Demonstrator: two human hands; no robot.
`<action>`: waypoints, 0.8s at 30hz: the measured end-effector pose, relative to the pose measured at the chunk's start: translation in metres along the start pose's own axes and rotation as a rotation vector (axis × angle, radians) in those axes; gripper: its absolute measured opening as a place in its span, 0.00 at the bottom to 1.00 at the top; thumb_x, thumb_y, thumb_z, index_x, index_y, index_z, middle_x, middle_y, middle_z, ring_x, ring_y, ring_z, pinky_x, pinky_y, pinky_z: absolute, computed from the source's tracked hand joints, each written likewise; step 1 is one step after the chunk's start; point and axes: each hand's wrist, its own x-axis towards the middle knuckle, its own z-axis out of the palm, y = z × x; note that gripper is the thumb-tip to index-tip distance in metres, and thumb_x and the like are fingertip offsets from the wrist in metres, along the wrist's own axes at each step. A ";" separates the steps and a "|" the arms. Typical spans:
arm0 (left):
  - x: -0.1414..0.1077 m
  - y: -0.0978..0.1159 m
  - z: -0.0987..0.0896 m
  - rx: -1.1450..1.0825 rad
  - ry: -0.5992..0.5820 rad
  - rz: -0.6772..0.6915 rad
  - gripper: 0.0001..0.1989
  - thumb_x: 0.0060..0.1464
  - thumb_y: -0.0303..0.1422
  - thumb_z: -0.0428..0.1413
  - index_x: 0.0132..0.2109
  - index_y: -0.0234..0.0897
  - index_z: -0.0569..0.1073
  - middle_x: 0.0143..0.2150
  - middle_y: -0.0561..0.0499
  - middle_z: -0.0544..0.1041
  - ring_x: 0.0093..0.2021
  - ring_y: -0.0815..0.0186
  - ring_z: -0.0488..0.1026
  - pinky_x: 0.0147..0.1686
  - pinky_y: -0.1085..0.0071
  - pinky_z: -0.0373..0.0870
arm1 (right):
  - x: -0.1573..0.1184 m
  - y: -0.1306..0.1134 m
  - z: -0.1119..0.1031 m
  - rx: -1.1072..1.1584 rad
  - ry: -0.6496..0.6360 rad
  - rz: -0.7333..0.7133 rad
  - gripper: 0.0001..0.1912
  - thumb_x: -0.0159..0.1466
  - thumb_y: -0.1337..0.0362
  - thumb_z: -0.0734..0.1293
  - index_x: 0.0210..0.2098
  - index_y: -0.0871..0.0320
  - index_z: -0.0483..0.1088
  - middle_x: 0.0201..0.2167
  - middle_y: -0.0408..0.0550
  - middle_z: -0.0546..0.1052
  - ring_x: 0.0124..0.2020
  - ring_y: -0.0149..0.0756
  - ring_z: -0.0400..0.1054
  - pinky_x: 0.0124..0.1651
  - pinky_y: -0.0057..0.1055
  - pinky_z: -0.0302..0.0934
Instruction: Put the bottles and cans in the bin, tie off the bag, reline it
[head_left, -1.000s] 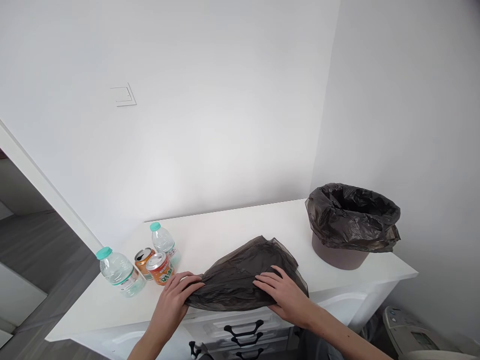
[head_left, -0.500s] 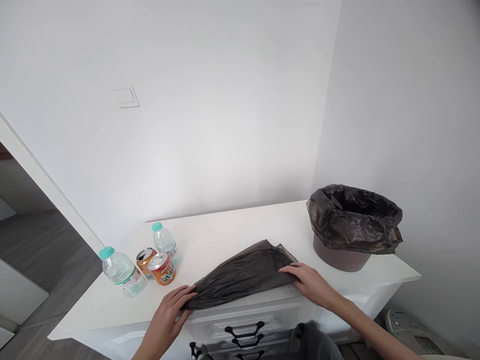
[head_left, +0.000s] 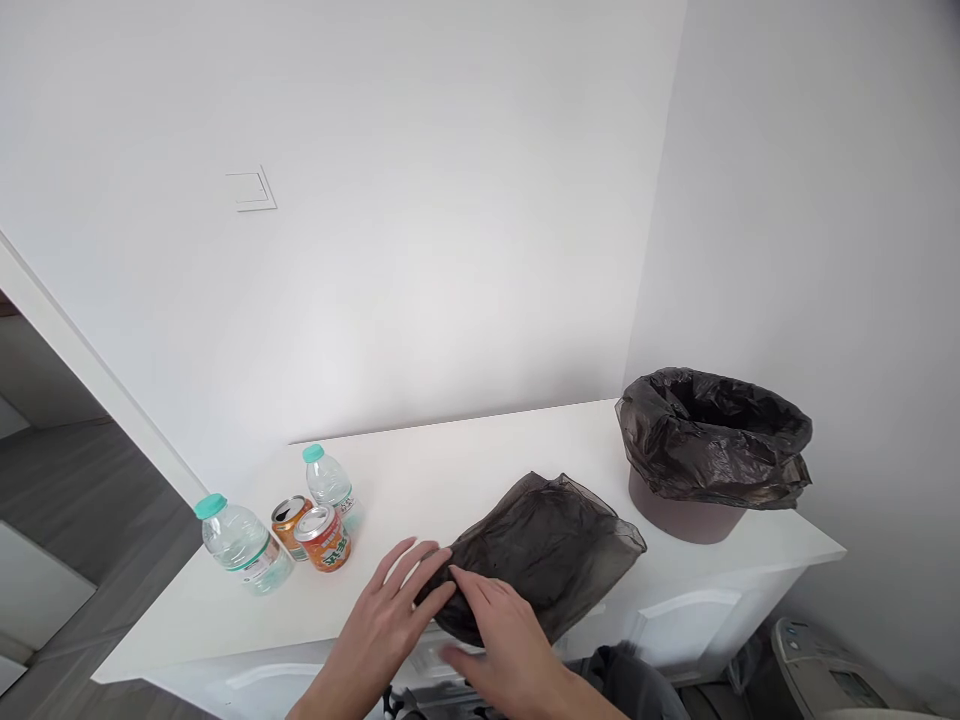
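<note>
A dark, thin plastic garbage bag (head_left: 547, 550) lies across the front part of the white cabinet top, its right end spread out and hanging a little over the edge. At its gathered left end my left hand (head_left: 390, 610) grips the plastic between thumb and fingers. My right hand (head_left: 506, 630) is close beside it, fingers stretched out and touching the bag, the thumb apart and slightly blurred.
Left on the white cabinet top (head_left: 420, 490) stand two clear bottles (head_left: 240, 545) (head_left: 328, 480) with teal caps and two orange cans (head_left: 324, 540) (head_left: 289, 515). A brown bin (head_left: 686, 515) with a black liner (head_left: 705, 450) stands at right. Below is a grey appliance (head_left: 817, 665).
My right hand has left the bag's right end and come over to the left end beside my left hand. My left hand has shifted right. The bag's right end has spread wider.
</note>
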 end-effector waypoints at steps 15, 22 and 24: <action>0.019 0.022 0.087 -0.542 -0.305 -0.080 0.48 0.59 0.53 0.60 0.76 0.47 0.46 0.76 0.45 0.55 0.75 0.49 0.51 0.70 0.45 0.57 | 0.015 0.105 -0.044 0.325 0.540 0.459 0.42 0.66 0.47 0.64 0.73 0.59 0.53 0.68 0.58 0.66 0.69 0.55 0.59 0.68 0.51 0.58; 0.027 0.031 0.115 -0.561 -0.358 -0.094 0.53 0.53 0.56 0.62 0.76 0.49 0.46 0.77 0.43 0.54 0.74 0.43 0.53 0.69 0.41 0.55 | -0.030 0.085 -0.033 -0.428 0.220 -0.025 0.49 0.63 0.58 0.69 0.76 0.49 0.42 0.76 0.47 0.50 0.76 0.51 0.41 0.75 0.52 0.46; 0.026 0.034 0.113 -0.543 -0.362 -0.094 0.55 0.49 0.57 0.65 0.76 0.50 0.47 0.76 0.42 0.57 0.72 0.41 0.56 0.68 0.40 0.55 | -0.039 0.088 -0.020 -0.545 0.052 -0.004 0.56 0.56 0.64 0.73 0.76 0.52 0.42 0.77 0.49 0.48 0.76 0.57 0.39 0.75 0.57 0.43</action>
